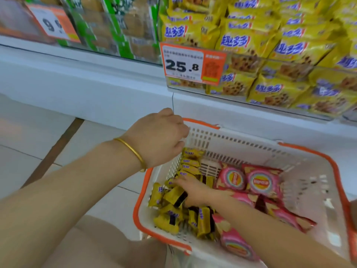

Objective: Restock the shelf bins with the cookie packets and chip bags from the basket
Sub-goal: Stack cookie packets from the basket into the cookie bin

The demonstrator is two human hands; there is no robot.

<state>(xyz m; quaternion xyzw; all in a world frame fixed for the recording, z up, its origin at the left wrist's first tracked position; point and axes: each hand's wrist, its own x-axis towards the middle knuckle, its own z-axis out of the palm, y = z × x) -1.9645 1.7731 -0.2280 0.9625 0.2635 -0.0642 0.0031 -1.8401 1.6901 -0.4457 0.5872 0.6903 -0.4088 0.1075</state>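
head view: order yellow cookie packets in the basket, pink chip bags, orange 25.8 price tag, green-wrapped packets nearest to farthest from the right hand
1. Yellow cookie packets, touching the right hand, on its left.
2. Pink chip bags, just to its right.
3. Orange 25.8 price tag, on the shelf above.
4. Green-wrapped packets, upper-left bin.

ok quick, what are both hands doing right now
left hand: fingers curled down at the basket rim, grip cannot be told
right hand: open, fingers stretched over the cookie packets
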